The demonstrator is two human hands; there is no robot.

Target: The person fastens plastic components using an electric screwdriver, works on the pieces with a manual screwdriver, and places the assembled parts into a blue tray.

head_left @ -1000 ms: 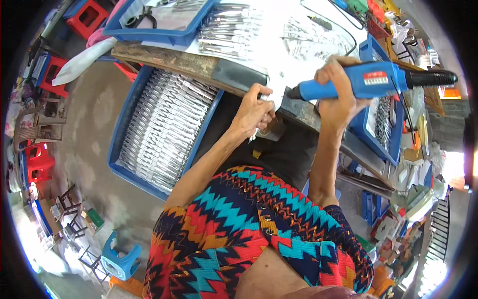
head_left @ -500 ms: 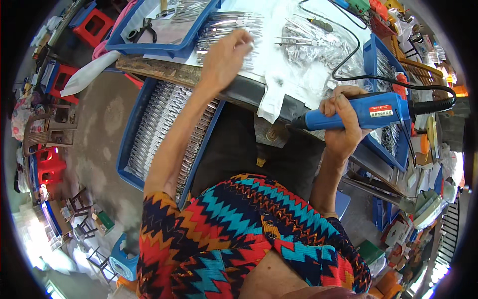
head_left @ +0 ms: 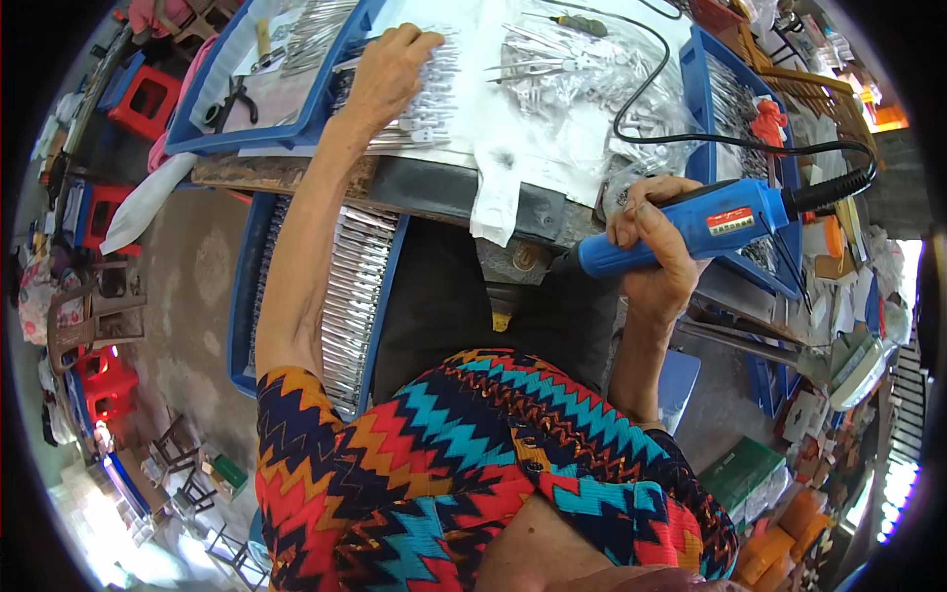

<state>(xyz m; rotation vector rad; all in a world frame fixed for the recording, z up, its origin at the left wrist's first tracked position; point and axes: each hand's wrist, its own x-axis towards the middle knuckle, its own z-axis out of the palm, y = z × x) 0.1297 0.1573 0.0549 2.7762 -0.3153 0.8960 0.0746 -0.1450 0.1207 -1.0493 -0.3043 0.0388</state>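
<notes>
While the right hand (head_left: 666,244) was wrapped around the blue power tool (head_left: 705,225) by the worktable (head_left: 266,171) edge, the left hand (head_left: 388,77), fingers part-curled, was over metal pieces (head_left: 434,104); its hold could not be determined. White sheeting (head_left: 474,104) covered the surface; red stools (head_left: 147,124) stood leftward.

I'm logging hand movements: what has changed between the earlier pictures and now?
The left hand has gone from the white strip at the bench edge forward and left, over the row of slim metal pieces; whether it grips any is unclear. The blue electric screwdriver has drawn back from the strip, still in the right hand.
</notes>
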